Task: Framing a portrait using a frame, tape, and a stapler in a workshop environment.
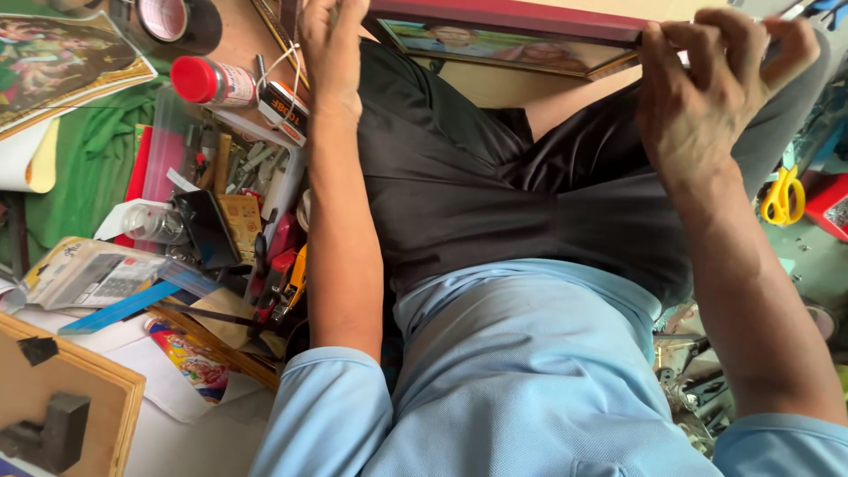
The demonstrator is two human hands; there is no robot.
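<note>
One framed picture (503,35) with a dark red border lies across the person's lap at the top of the view. The right hand (715,84) clenches its grip on the frame's right end, fingers curled over the edge. The left hand (331,53) rests at the frame's left end; its grip cannot be told. Left of it lie one red-capped spray can (212,81), one tape roll (168,18) and one yellow-handled scissors (783,196) far right.
</note>
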